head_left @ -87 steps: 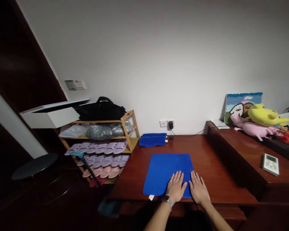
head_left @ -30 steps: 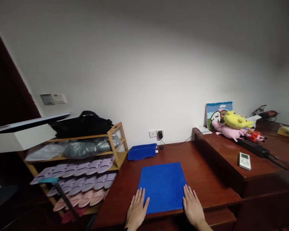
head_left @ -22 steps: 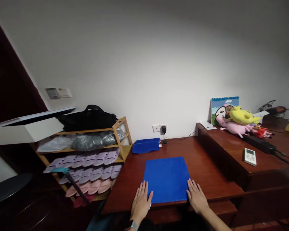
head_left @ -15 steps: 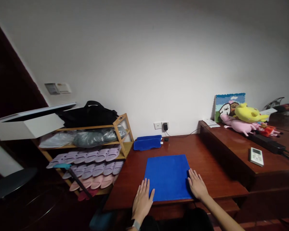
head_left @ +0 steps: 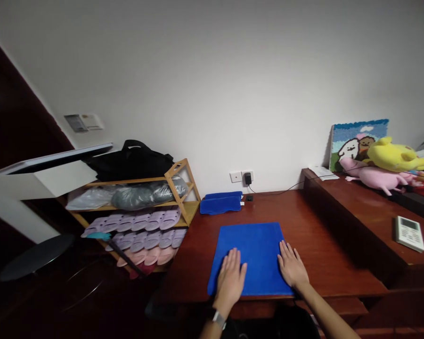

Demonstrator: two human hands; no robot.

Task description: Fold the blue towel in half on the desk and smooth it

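A blue cloth (head_left: 257, 256) lies spread flat on the reddish-brown wooden table (head_left: 325, 254), close to its front edge. My left hand (head_left: 230, 278) rests palm down on the left part of the cloth, its fingers stretched out and pointing away from me. At the cloth's right edge, my right hand (head_left: 292, 264) lies flat, partly on the cloth and partly over the wood. Neither hand grips anything. Farther back on the table sit folded blue cloths (head_left: 221, 205) with small white tags.
To the left, a wooden rack (head_left: 185, 188) holds rows of slippers (head_left: 155, 220), wrapped bundles and a black bag (head_left: 130, 160). On the raised surface at right are a white remote-like device (head_left: 410, 233), plush toys (head_left: 395, 155) and a picture (head_left: 356, 141). A black plug (head_left: 248, 179) sits in the wall socket.
My left hand has moved right, from the cloth's left edge onto the cloth. My right hand stays at the right edge. The camera view has shifted slightly.
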